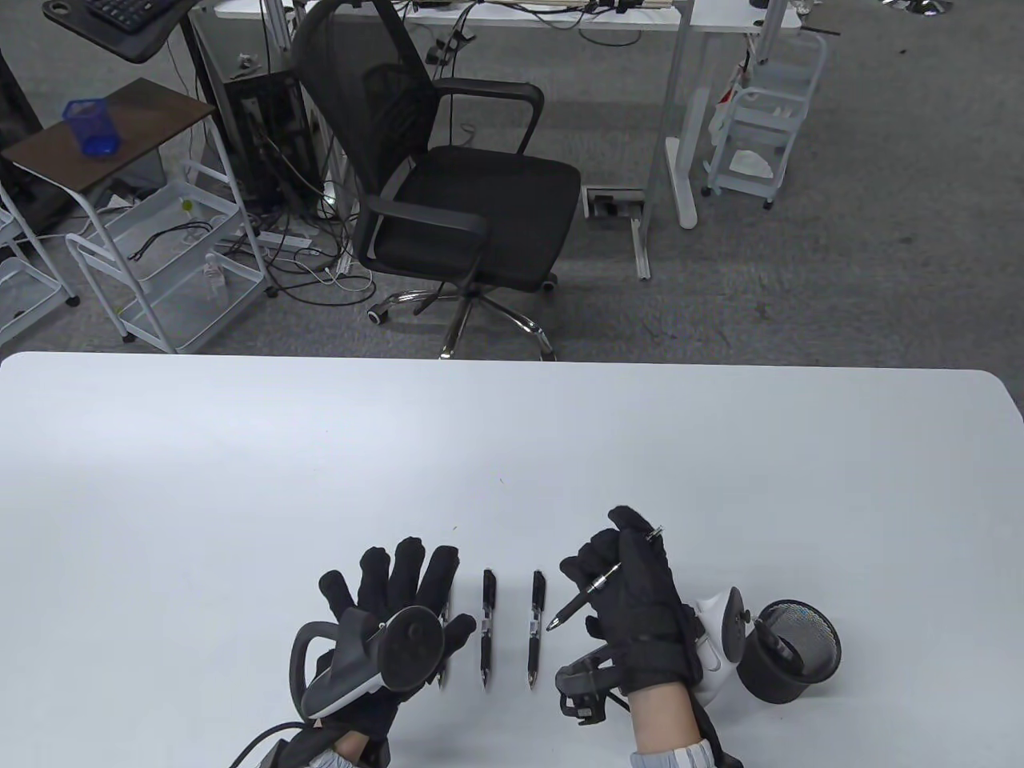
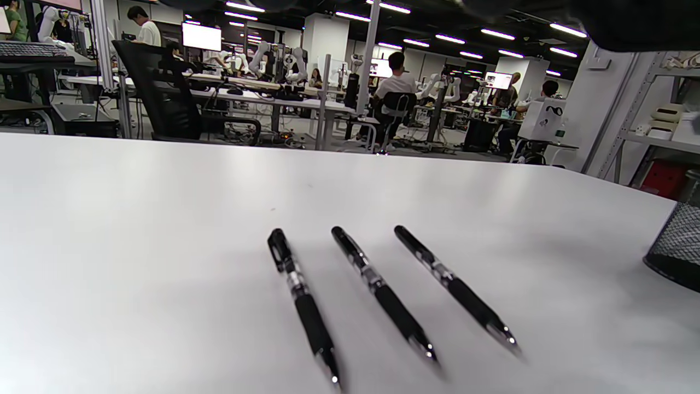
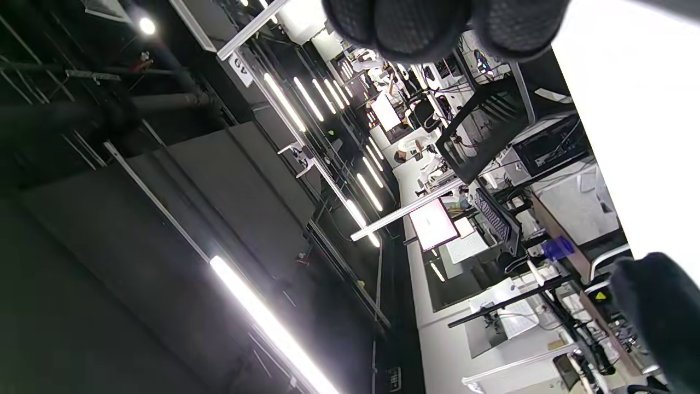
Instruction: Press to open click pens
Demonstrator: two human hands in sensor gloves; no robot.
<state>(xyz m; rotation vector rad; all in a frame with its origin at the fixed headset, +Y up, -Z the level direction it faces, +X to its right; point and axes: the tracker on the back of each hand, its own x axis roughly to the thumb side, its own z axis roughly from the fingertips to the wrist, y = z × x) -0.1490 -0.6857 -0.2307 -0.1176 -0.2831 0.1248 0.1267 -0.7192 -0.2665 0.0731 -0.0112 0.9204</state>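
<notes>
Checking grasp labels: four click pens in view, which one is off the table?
The pen in the right hand: that pen is gripped above the table, tip pointing lower left. The other three pens lie side by side on the table.

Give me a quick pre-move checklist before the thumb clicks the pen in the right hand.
1. Right hand grips the held pen: ok.
2. Held pen's tip points clear of the table, toward the row: ok.
3. Thumb on the pen's button end: cannot tell, glove hides it.
4. Three pens on the table lie parallel, apart: left pen, middle pen, right pen: ok.
5. Left hand flat, fingers spread, clear of the held pen: ok.
6. Mesh pen cup upright beside the right hand: ok.
</notes>
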